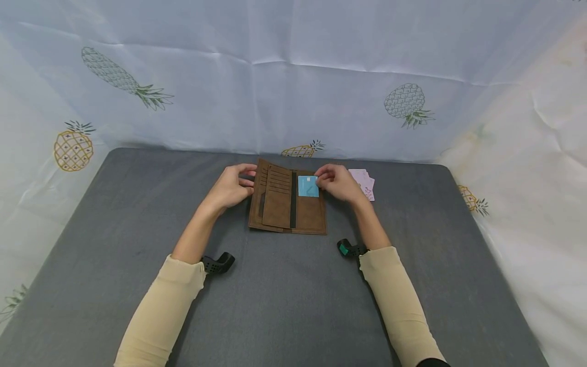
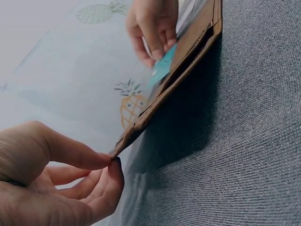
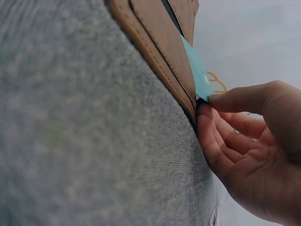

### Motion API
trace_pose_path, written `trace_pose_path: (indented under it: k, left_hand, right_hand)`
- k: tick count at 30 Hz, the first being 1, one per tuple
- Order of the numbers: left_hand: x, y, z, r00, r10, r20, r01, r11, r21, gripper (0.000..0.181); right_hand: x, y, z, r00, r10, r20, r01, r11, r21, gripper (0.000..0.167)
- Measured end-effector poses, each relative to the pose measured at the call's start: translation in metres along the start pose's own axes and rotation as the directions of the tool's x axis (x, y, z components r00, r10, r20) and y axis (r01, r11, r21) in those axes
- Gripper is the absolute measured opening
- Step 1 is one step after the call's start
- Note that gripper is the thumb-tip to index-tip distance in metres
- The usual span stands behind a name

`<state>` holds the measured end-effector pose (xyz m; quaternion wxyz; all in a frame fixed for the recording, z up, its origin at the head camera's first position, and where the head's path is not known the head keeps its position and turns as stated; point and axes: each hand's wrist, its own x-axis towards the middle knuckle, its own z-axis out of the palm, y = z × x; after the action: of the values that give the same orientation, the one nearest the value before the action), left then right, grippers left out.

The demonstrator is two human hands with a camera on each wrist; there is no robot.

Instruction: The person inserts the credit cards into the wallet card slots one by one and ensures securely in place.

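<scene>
An opened brown wallet lies on the grey table, its left flap with card slots tilted up. My left hand pinches the outer edge of that flap between thumb and fingers, which the left wrist view shows closely. On the wallet's right half is a light blue card with a small chip mark. Its right edge is pinched by the thumb and fingers of my right hand. In the right wrist view the blue card stands partly out from the brown leather; its lower part is hidden there.
Pink printed cards lie just right of my right hand, partly covered by it. The grey table ends at the back against a pale cloth printed with pineapples. Black straps with cameras sit at both wrists.
</scene>
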<state>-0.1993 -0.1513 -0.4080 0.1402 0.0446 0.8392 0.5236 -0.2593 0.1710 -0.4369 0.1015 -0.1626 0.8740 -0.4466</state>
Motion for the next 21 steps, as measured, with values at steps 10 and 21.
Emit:
trace_pose_path:
  k: [10,21]
  left_hand:
    - [0.001,0.0,-0.002,1.0,-0.01,0.02,0.011,0.999,-0.051,0.066]
    - [0.002,-0.002,-0.003,1.0,-0.015,0.027,0.017,0.997,-0.071,0.067]
  right_hand:
    - [0.0,0.002,-0.006,0.998,-0.021,0.057,0.022,1.0,-0.01,0.017]
    - [-0.003,0.001,-0.011,0.993,-0.014,0.115,0.021,0.998,-0.063,0.012]
